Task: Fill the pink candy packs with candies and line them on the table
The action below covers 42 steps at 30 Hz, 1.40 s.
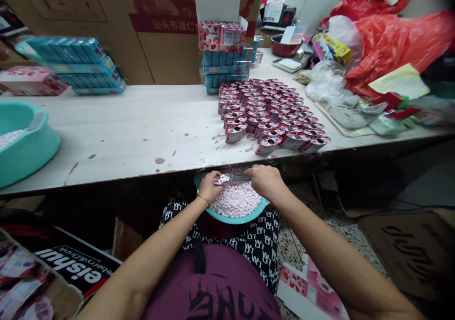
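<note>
A teal basin (pixel 232 221) full of small pale pink candies (pixel 236 202) rests on my lap, below the table edge. My left hand (pixel 209 187) grips a small oval tin (pixel 216 182) over the basin's left side, and white candies are heaped at its top. My right hand (pixel 266 181) is closed on a clear scoop (pixel 239 178) that reaches across the basin toward the tin. The scoop's far end lies close to the tin; whether they touch I cannot tell. On the table beyond, several similar oval tins (pixel 269 142) stand upright in rows with dark openings on top.
A second teal basin (pixel 39 142) is at the table's left end. Blue packs (pixel 95 66) and strawberry-printed boxes (pixel 222 35) are stacked against large cartons (pixel 170 54). Red plastic bags (pixel 398 40) and clutter fill the right. An open carton (pixel 71 287) sits low at left.
</note>
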Available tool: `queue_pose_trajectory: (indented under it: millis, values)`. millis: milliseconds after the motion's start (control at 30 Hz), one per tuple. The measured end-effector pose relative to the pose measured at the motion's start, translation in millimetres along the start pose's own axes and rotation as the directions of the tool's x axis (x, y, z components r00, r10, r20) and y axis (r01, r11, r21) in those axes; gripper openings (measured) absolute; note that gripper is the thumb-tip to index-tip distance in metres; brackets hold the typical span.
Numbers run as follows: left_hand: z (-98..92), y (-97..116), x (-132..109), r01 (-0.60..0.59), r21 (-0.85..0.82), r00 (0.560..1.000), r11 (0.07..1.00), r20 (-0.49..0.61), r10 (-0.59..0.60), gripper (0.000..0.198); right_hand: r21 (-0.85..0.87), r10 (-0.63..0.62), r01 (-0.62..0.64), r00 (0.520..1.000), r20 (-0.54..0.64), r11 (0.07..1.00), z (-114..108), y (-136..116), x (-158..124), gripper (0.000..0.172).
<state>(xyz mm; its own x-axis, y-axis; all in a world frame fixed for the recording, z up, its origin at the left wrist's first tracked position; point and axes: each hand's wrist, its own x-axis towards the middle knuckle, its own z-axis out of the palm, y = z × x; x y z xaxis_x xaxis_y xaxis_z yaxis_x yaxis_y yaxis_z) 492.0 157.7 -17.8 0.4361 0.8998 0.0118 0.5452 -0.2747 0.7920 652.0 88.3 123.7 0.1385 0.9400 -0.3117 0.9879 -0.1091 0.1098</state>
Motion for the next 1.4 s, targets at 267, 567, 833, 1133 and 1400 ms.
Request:
queue_pose_trajectory:
  millis: [267,567,833,1133,1400]
  values:
    - [3.3,-2.6,-0.6,0.018,-0.303,0.999,0.953,-0.02,-0.025,0.035,-0.013,0.092,-0.093,0.995,-0.047,0.996,8.7,25.3,-8.7,0.04]
    - [-3.8,8.0,-4.1,0.093,-0.489,0.995,0.867,0.008,-0.102,0.041,0.02,0.031,-0.029,0.993,-0.115,0.999,8.6,10.0,-9.5,0.038]
    - [-1.3,3.3,-3.1,0.089,-0.55,0.995,0.83,0.015,-0.097,0.041,0.019,0.025,-0.023,0.993,-0.113,1.0,6.9,12.9,-12.8,0.038]
    - [-3.5,3.8,-2.1,0.096,-0.573,0.995,0.814,0.041,-0.089,0.044,0.06,0.061,-0.054,0.991,-0.117,0.997,8.6,19.3,-12.4,0.038]
    - [-26.3,35.2,-2.3,-0.06,-0.43,0.997,0.901,-0.067,0.034,0.038,0.39,0.178,-0.03,0.92,-0.35,0.92,20.9,51.5,-30.1,0.032]
